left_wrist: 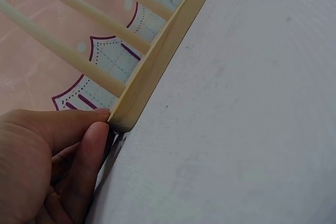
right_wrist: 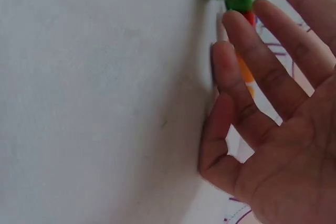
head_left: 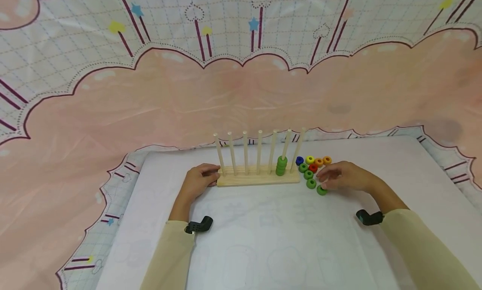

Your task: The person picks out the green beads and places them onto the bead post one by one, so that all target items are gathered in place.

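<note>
A wooden peg rack [head_left: 256,180] with several upright pegs stands on the white tabletop. Green beads [head_left: 281,166] are stacked on its second peg from the right. At the rack's left end, my left hand [head_left: 197,181] holds the base's corner; the left wrist view shows thumb and index finger there. My right hand [head_left: 348,176] reaches over loose beads to the right of the rack, fingers extended and apart in the right wrist view. A green bead [head_left: 321,191] lies under its fingertips; whether they touch it I cannot tell. Another green bead [head_left: 311,183] lies just beside it.
More loose beads lie between rack and right hand: blue [head_left: 299,160], yellow [head_left: 310,160], red [head_left: 313,168] and orange [head_left: 327,160]. White tabletop [head_left: 278,239] extends in front of the rack. A patterned pink cloth [head_left: 244,97] hangs behind.
</note>
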A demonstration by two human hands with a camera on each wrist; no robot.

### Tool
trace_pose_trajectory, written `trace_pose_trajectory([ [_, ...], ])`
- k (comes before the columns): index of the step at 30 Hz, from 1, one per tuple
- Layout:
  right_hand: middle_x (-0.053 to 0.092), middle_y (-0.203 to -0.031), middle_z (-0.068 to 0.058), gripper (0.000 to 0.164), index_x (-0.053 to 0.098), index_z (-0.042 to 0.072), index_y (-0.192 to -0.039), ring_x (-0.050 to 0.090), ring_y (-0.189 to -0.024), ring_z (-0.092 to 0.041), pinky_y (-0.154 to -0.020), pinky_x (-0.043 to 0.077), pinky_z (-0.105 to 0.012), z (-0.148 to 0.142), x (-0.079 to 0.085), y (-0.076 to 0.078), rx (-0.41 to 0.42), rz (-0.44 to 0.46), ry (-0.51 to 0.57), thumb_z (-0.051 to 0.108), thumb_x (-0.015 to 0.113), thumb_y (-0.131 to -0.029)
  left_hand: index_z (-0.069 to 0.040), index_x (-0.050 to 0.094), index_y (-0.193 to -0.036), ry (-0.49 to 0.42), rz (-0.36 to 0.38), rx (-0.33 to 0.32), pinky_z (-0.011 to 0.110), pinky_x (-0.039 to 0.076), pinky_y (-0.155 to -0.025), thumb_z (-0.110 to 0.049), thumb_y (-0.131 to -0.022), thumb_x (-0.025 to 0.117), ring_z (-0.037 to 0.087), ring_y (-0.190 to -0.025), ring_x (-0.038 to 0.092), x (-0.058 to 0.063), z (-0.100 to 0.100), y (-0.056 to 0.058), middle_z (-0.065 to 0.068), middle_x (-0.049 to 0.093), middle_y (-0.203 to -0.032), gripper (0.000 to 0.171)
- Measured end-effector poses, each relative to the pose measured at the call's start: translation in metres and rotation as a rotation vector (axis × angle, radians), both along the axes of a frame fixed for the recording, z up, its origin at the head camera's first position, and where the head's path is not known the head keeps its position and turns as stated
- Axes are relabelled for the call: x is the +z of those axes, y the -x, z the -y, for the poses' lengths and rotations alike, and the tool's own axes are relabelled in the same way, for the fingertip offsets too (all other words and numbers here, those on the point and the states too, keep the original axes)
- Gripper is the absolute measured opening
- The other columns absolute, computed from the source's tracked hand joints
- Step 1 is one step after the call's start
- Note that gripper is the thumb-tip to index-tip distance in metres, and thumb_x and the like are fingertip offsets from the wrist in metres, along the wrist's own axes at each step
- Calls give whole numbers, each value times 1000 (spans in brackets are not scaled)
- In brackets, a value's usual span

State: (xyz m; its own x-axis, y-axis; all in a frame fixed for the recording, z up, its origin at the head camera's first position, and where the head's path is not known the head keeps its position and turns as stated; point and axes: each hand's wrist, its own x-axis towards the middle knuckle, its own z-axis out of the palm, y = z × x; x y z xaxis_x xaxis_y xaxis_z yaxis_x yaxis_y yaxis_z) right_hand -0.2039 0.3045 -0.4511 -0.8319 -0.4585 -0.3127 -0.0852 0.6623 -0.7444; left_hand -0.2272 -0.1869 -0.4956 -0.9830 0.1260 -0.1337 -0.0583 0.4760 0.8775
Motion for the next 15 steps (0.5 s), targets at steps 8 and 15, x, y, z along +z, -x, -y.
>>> trace_pose_trajectory([
  [8, 72, -119, -4, 41, 72, 16, -123, 58, -104, -22, -90, 51, -34, -2, -1, 4, 26, 59, -41, 29, 83, -86, -8, 73, -124, -29, -15, -4, 19, 60, -74, -13, -94, 74, 16, -94, 67, -1, 1, 0, 14, 71, -119, 30],
  [15, 72, -121, -2, 38, 75, 19, -119, 56, -109, -23, -93, 51, -34, -1, -1, 3, 25, 54, -70, 29, 86, -84, -7, 73, -124, -45, -15, -5, 19, 60, -74, -13, -94, 74, 13, -93, 67, -2, 1, 1, 15, 71, -120, 31],
])
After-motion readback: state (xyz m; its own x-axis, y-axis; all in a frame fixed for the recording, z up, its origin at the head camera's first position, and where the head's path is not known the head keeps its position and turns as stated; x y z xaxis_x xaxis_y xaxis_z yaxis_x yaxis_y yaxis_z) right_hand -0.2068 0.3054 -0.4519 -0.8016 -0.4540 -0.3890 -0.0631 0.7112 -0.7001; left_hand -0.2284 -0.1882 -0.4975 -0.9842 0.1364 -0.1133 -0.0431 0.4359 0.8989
